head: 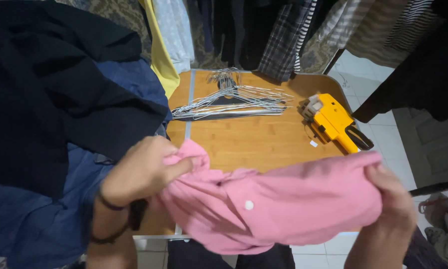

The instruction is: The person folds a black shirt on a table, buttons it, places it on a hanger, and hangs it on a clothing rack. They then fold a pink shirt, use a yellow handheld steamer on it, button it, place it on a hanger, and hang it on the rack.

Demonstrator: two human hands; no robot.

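Note:
A pink shirt point(283, 204) with a white button is stretched out between my two hands, low over the near edge of a wooden table point(254, 139). My left hand point(139, 172) grips the shirt's bunched left end; a dark band circles that wrist. My right hand point(391, 192) clutches the shirt's right end. The shirt hides the table's front edge.
A stack of wire hangers point(234, 99) lies at the table's back. A yellow price-label gun point(333, 122) rests at the right. Dark and blue clothes point(54, 114) pile up on the left. Hanging garments point(283, 35) line the back. White floor tiles point(383, 124) lie to the right.

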